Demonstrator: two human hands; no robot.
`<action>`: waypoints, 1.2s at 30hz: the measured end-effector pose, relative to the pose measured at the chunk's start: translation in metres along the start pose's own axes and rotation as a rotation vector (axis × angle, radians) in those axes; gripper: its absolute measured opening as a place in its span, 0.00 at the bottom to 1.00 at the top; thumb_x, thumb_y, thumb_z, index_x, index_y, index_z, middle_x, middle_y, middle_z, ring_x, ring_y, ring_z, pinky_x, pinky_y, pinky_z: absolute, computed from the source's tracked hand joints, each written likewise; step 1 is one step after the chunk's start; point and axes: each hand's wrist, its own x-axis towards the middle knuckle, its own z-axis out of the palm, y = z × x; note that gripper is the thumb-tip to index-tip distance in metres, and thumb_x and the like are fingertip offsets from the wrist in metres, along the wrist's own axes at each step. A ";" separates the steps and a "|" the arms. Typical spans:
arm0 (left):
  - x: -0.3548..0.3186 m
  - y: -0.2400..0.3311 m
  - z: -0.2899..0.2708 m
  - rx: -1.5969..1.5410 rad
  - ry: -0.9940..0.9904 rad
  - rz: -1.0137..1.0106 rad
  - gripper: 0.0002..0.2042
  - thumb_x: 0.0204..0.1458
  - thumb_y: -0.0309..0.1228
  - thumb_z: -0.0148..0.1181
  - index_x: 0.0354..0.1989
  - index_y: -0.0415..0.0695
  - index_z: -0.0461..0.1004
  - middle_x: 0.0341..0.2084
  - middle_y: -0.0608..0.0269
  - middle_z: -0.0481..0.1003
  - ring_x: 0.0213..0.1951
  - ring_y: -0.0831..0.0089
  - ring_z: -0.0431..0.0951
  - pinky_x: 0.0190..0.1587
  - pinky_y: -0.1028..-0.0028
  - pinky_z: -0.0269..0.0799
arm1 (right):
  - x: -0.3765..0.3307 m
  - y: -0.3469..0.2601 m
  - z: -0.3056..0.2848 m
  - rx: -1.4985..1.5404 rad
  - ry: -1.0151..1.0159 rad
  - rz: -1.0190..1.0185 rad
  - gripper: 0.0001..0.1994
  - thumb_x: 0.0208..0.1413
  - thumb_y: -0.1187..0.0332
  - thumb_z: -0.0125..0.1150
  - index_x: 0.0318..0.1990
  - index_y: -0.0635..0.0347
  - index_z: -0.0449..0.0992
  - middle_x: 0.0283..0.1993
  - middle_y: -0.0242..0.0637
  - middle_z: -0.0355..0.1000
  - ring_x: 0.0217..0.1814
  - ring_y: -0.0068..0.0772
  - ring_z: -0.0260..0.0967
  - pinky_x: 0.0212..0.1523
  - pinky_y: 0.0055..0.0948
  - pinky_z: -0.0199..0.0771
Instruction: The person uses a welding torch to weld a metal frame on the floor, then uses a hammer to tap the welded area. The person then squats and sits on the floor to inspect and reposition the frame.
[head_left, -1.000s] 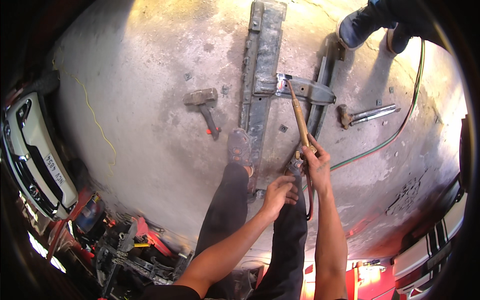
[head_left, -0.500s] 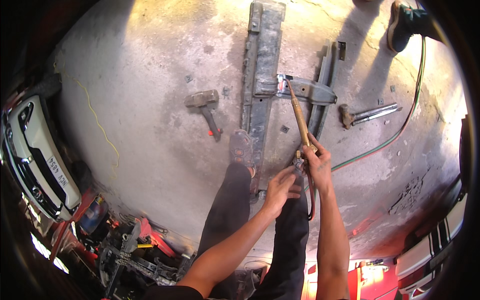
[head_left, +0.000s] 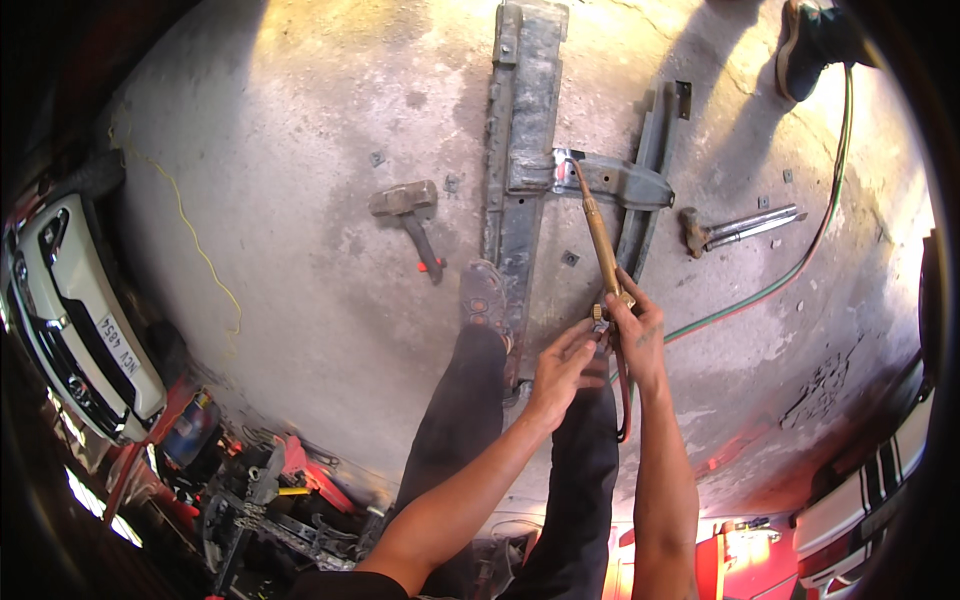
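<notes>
My right hand (head_left: 637,325) is wrapped round the rear of a brass gas torch (head_left: 603,240). The torch's narrow tip points away from me, at a bright bared patch on a dark steel bracket (head_left: 610,182); whether it touches cannot be told. That bracket juts right from a long dark metal beam (head_left: 532,110) lying on the floor. My left hand (head_left: 562,378) is just left of the torch's rear end, fingers stretched out toward its valve knob (head_left: 598,312), holding nothing that I can see. A red and green hose (head_left: 770,287) runs off to the right.
A sledgehammer (head_left: 408,215) lies left of the beam, another hammer (head_left: 735,232) to the right. A metal rail (head_left: 652,150) passes by the bracket. My shoe (head_left: 485,298) is against the beam. Another person's shoe (head_left: 792,55) stands far right. A car bumper (head_left: 110,350) rests at left.
My left hand's fingers have shifted slightly up toward the torch's valve knob. The torch and my right hand stay in nearly the same place.
</notes>
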 end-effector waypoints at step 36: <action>0.000 -0.001 -0.006 -0.044 0.014 -0.059 0.25 0.64 0.33 0.57 0.68 0.39 0.64 0.52 0.58 0.76 0.38 0.76 0.78 0.34 0.75 0.79 | -0.013 0.020 0.000 -0.056 -0.001 0.002 0.28 0.61 0.67 0.62 0.66 0.72 0.67 0.30 0.32 0.74 0.23 0.18 0.66 0.21 0.22 0.67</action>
